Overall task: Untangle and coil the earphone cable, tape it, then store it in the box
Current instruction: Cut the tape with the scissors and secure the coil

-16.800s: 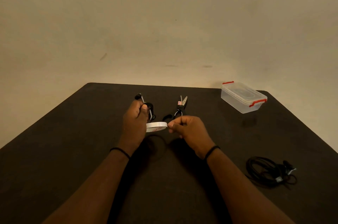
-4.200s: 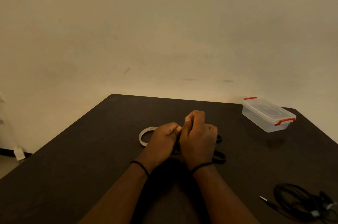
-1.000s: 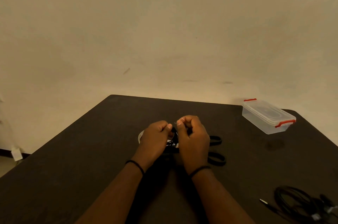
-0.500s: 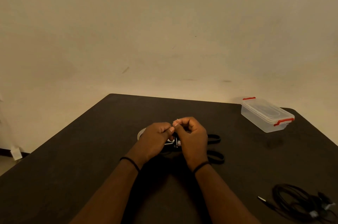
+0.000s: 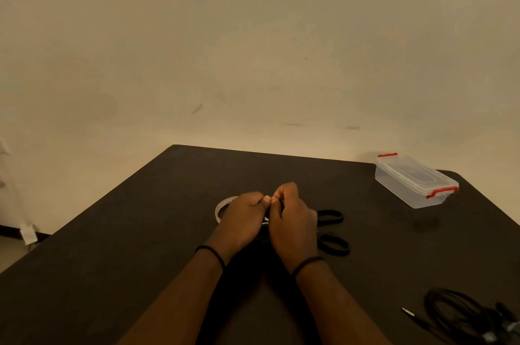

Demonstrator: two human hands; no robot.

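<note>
Earphone cable (image 5: 264,233) hidden between both hands, left (image 5: 244,218), right (image 5: 292,221), fingertips pinched together.

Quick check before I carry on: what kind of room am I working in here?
Probably a bare indoor room set up for tabletop handwork: a dark table against a plain scuffed wall, holding scissors, a tape roll and a clear box.

Two hands — left hand (image 5: 242,218) and right hand (image 5: 292,221) — mid-table. One tape roll (image 5: 222,208), one pair of scissors (image 5: 332,229), one lidded box (image 5: 413,184) at the far right corner, one cable bundle (image 5: 461,313) — near right corner.
</note>
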